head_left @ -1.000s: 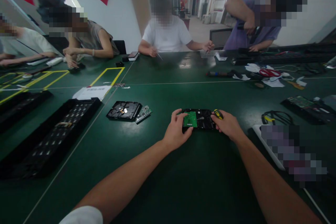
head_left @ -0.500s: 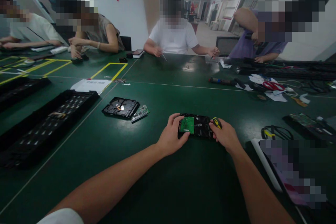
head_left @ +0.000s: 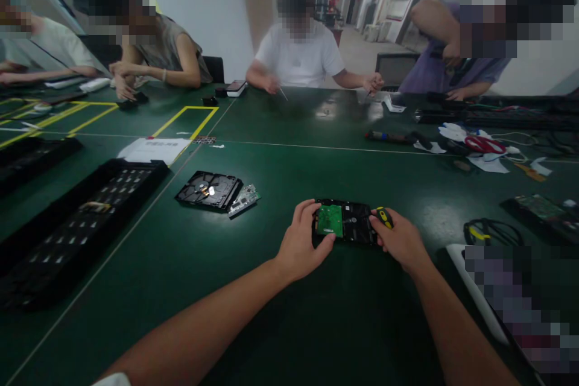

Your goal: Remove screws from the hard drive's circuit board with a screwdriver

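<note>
A hard drive [head_left: 357, 222] lies underside up in front of me, its green circuit board [head_left: 330, 220] at the left end and black casing at the right. My left hand [head_left: 301, 242] grips the drive's left end, fingers on the far edge and thumb on the near edge. At the other end, my right hand [head_left: 400, 239] has its fingertips against the drive. Tucked in that hand is a yellow-and-black screwdriver [head_left: 384, 218], of which only the handle shows; its shaft is hidden. Left of my hands sits another hard drive [head_left: 208, 190], with a loose circuit board [head_left: 245, 200] leaning at its corner.
Long black trays [head_left: 85, 223] stand on the left of the green table [head_left: 203, 313]. A white-edged device [head_left: 474, 289], a coiled black cable [head_left: 493, 231] and another circuit board unit [head_left: 543, 211] are on the right. Several people sit across the table.
The camera view has shifted a little. Both hands keep their hold on the drive, and the screwdriver stays in the right hand.
</note>
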`<state>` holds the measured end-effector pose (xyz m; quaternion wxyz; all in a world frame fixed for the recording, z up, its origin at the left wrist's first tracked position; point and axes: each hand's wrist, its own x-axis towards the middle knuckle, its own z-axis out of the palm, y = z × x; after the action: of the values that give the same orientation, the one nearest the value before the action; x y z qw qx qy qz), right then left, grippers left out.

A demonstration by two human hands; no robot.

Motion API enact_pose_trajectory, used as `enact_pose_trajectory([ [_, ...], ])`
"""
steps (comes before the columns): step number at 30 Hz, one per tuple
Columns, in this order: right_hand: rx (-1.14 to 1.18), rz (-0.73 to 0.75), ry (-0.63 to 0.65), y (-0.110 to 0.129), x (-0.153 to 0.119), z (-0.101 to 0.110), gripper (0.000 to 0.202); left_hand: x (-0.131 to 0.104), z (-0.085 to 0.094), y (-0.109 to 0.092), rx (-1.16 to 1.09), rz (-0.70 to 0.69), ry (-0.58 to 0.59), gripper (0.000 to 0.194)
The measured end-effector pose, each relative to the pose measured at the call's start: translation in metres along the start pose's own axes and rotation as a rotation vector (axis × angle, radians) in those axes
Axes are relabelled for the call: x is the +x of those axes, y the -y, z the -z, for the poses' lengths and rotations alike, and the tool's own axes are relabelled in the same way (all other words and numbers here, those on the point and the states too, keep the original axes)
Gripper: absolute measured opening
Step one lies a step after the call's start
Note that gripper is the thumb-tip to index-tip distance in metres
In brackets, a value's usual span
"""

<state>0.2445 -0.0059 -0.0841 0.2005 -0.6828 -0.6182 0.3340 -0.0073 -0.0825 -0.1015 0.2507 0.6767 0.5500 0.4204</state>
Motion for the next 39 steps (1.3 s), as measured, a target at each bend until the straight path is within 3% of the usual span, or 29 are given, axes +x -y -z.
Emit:
enact_pose_trajectory([
  [7, -0.071, 0.002, -0.054, -0.006, 0.004, -0.006, 0.04, 0.003, 0.0, -0.001, 0.023, 0.04, -0.004, 0.067],
  [14, -0.126, -0.04, -0.128, 0.006, 0.0, -0.006, 0.044, 0.004, 0.001, -0.005, -0.009, 0.107, -0.022, 0.067],
  [28, -0.083, -0.03, -0.086, -0.001, 0.001, -0.004, 0.046, 0.0, -0.002, -0.017, -0.002, 0.14, -0.052, 0.054],
  [39, -0.145, 0.039, -0.093, 0.006, -0.007, -0.003, 0.032, -0.013, -0.005, -0.018, -0.023, 0.122, -0.122, 0.044],
])
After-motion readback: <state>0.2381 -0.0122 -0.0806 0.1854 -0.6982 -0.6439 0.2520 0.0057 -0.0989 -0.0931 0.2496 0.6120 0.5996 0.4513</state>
